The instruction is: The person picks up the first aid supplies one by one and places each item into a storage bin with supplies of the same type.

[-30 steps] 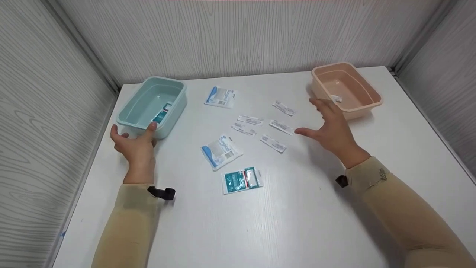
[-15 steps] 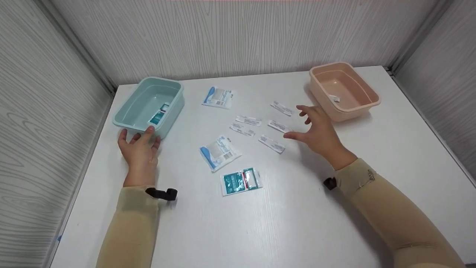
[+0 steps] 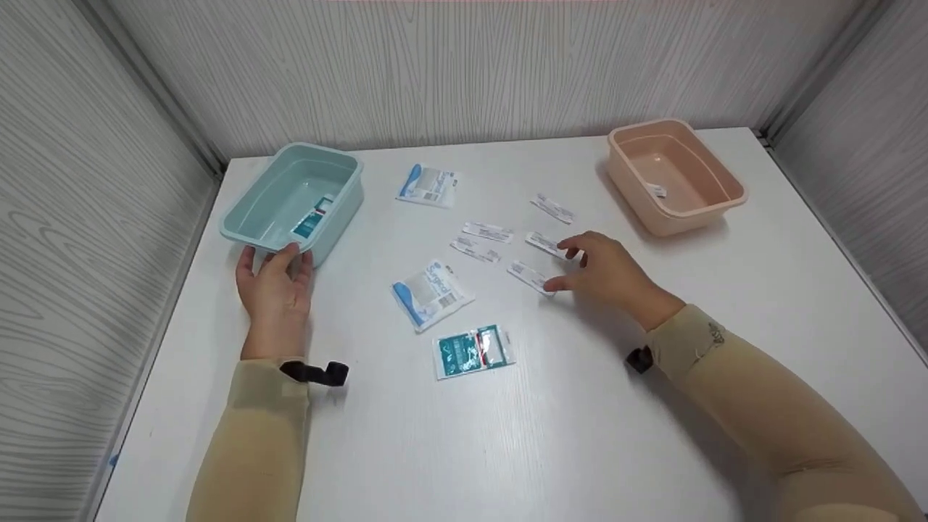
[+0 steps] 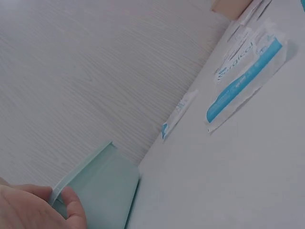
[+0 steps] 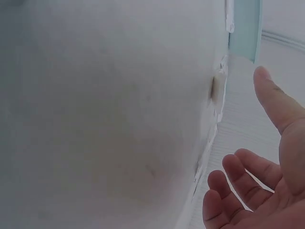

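With thumb and fingers, my left hand (image 3: 277, 290) pinches the near rim of the light blue-green plastic basin (image 3: 342, 210); the left wrist view shows the same pinch on the rim. A teal-and-white packet (image 3: 312, 217) lies inside this basin. My right hand (image 3: 605, 279) hovers with fingers spread, thumb tip by the near end of one narrow white paper packet (image 3: 528, 275). Its fingertips are over the end of another narrow packet (image 3: 545, 244). Whether they touch, I cannot tell. The right wrist view shows nothing held between thumb and fingers.
A peach basin (image 3: 638, 196) at the back right holds a small white packet (image 3: 656, 190). Several narrow packets lie mid-table. Two white-and-blue packets marked Surgical (image 3: 431, 296) and a teal packet (image 3: 473, 352) lie left of them. Grey wood-grain panels (image 3: 464, 72) enclose the table.
My right hand has moved left and down from beside the peach basin to the narrow packets, thumb and fingers drawing closer. My left hand's fingers have settled on the blue-green basin's rim.
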### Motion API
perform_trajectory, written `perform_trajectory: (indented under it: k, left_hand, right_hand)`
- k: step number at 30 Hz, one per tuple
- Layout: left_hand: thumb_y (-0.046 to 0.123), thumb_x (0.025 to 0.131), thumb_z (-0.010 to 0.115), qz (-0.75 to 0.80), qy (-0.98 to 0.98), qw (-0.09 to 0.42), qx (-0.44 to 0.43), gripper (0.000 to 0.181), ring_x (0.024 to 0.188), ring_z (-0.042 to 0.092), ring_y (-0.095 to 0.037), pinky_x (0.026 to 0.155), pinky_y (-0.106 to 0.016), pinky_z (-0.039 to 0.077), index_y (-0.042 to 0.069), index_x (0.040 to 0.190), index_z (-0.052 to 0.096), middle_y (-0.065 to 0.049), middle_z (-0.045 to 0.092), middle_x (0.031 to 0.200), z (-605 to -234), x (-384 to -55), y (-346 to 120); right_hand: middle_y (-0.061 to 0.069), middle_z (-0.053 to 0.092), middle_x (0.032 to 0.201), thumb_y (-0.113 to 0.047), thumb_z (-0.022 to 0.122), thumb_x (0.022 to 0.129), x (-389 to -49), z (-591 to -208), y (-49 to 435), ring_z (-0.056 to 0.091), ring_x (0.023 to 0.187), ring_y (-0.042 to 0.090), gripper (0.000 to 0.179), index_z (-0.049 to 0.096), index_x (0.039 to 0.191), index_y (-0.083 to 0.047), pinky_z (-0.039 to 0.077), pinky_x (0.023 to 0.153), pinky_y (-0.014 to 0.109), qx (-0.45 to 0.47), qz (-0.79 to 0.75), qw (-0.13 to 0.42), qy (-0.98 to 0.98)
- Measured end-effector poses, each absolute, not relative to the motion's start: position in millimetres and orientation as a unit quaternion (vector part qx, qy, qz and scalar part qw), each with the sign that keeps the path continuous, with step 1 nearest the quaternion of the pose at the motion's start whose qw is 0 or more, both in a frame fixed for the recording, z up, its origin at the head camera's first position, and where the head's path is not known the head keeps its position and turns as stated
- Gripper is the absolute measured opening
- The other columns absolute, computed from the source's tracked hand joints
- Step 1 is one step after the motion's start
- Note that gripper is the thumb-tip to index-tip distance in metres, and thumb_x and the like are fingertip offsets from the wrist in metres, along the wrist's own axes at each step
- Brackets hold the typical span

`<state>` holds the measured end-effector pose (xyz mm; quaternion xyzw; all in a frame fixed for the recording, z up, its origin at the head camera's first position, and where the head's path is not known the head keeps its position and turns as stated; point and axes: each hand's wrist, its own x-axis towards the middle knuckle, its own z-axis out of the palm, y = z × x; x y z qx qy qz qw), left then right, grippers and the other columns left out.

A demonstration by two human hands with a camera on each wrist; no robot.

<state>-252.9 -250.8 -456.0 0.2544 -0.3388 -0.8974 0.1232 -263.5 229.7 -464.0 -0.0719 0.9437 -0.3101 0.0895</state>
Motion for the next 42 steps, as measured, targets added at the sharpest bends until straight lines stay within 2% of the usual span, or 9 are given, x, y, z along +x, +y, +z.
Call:
perform_trajectory:
  k: [5,10,17,22,32,37,42]
  left_hand:
    - [-0.014,0.102,0.071,-0.902,-0.323,0.122,0.259,0.103,0.162,0.044,-0.02,0.131,-0.039,0.052,0.039,0.176,0.023,0.002,0.033,0.18,-453.4,-248.6,-252.0]
    - [-0.014,0.102,0.07,-0.903,-0.323,0.12,0.258,0.103,0.163,0.045,-0.02,0.13,-0.039,0.053,0.039,0.176,0.023,0.002,0.034,0.18,-451.4,-242.3,-253.0]
    - [-0.011,0.103,0.072,-0.893,-0.351,0.106,0.261,0.101,0.159,0.047,-0.02,0.128,-0.037,0.055,0.037,0.176,0.021,0.0,0.033,0.179,-449.5,-231.5,-253.2]
    - [-0.012,0.104,0.069,-0.891,-0.358,0.105,0.259,0.101,0.16,0.045,-0.021,0.128,-0.035,0.054,0.035,0.177,0.018,-0.001,0.032,0.179,-449.4,-222.4,-257.6]
    - [-0.011,0.106,0.068,-0.882,-0.378,0.092,0.265,0.099,0.162,0.043,-0.018,0.119,-0.029,0.06,0.035,0.178,0.018,0.0,0.031,0.18,-446.9,-206.2,-266.9]
    - [-0.009,0.106,0.068,-0.875,-0.393,0.086,0.269,0.098,0.16,0.042,-0.017,0.122,-0.03,0.058,0.035,0.178,0.019,0.002,0.029,0.181,-447.4,-199.6,-272.9]
    - [-0.01,0.105,0.07,-0.876,-0.389,0.089,0.272,0.097,0.161,0.042,-0.017,0.126,-0.033,0.055,0.035,0.178,0.024,0.002,0.031,0.181,-448.5,-193.1,-279.1]
  right_hand:
    - [0.012,0.073,0.134,-0.044,0.102,0.084,-262.2,-465.1,219.1,0.064,0.118,0.033,0.079,0.073,0.147,-0.005,0.055,0.108,0.049,-0.075,-0.275,0.118,0.951]
    - [0.013,0.076,0.13,-0.041,0.101,0.085,-262.5,-465.3,213.5,0.066,0.118,0.032,0.07,0.077,0.138,-0.002,0.055,0.114,0.053,-0.085,-0.249,0.116,0.958]
    - [0.014,0.081,0.122,-0.029,0.098,0.09,-258.0,-458.1,214.0,0.068,0.106,0.029,0.047,0.083,0.125,-0.001,0.06,0.1,0.045,-0.066,-0.245,0.133,0.958]
    - [0.014,0.084,0.118,-0.026,0.096,0.091,-258.9,-456.9,214.1,0.071,0.104,0.028,0.037,0.086,0.118,-0.003,0.062,0.095,0.042,-0.073,-0.254,0.141,0.954]
    - [0.014,0.081,0.109,-0.023,0.092,0.093,-256.7,-451.8,225.7,0.065,0.098,0.027,0.033,0.085,0.116,-0.001,0.054,0.087,0.037,-0.102,-0.248,0.119,0.956]
    - [0.015,0.08,0.109,-0.025,0.09,0.095,-256.2,-432.0,241.0,0.067,0.099,0.028,0.031,0.085,0.117,-0.002,0.052,0.085,0.037,-0.116,-0.247,0.09,0.958]
    - [0.016,0.08,0.111,-0.027,0.091,0.097,-262.4,-407.1,264.0,0.067,0.098,0.029,0.033,0.085,0.118,-0.003,0.053,0.078,0.035,-0.105,-0.252,0.052,0.961]
